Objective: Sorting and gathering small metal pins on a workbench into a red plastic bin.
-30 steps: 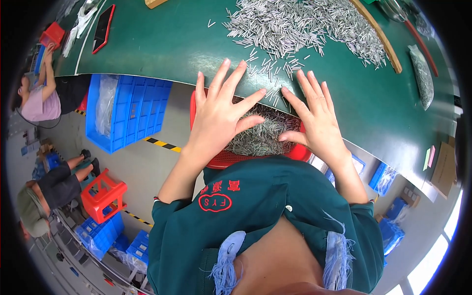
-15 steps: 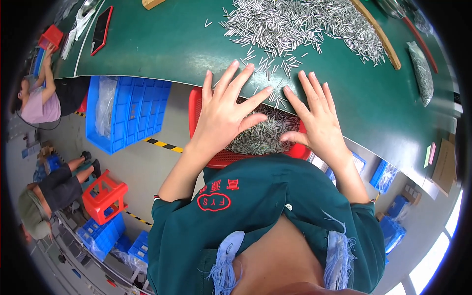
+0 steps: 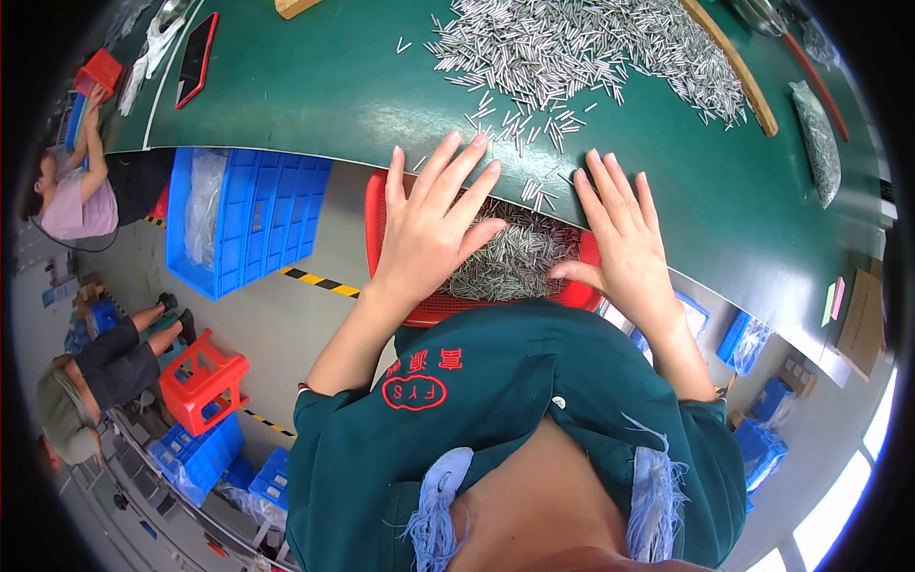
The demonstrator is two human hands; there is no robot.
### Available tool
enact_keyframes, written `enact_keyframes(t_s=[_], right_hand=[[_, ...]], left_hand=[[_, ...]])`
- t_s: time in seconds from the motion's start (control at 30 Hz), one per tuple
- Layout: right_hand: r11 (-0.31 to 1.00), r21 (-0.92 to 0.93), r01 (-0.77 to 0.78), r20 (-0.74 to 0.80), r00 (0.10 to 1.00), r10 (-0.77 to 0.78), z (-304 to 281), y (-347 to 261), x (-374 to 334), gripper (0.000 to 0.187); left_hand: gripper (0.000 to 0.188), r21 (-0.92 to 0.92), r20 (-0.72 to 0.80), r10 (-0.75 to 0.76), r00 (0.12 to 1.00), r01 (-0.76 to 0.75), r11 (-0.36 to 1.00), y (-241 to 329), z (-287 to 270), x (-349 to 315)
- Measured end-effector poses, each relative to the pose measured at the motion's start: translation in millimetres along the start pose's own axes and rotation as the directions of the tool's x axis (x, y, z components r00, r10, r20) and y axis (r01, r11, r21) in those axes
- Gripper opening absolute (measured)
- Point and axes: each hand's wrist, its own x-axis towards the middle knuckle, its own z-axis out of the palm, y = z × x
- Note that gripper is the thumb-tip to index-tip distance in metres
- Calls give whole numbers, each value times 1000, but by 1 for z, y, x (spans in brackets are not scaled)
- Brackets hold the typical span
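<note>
Head view shows me a wide-splayed, seemingly empty grip on both left hand (image 3: 424, 238) and right hand (image 3: 627, 259), near slim silvery metal pins (image 3: 543, 59) heaped on the smooth green table (image 3: 315, 107), likely light, stiff and slippery, best pinched mid-length.

Many thin silver pins (image 3: 534, 57) lie flat in a loose heap on the green table (image 3: 315, 91), pointing in all directions. A few are scattered near its edge. Just below this edge, a red basket (image 3: 440, 309) contains many more.
</note>
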Motion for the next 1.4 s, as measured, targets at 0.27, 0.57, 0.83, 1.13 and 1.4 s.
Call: enact_keyframes(t_s=[0.27,0.57,0.83,1.13,1.4], right_hand=[[996,72,48,39,998,-51,-1,-7,5,101],[994,93,61,-3,998,-61,5,-8,9,92],[993,107,46,-26,999,-43,3,-14,17,79],[994,97,44,-54,998,-39,11,-13,20,83],[992,129,12,-83,997,-1,7,-6,12,100]], left_hand=[[52,-51,-40,35,999,-37,998,15,6,-3],[47,30,-83,103,991,-100,994,14,15,-3],[45,37,-76,108,991,-106,994,10,14,-4],[47,48,-76,133,988,-130,990,10,11,-5],[46,32,-67,114,991,-112,993,11,6,-5]])
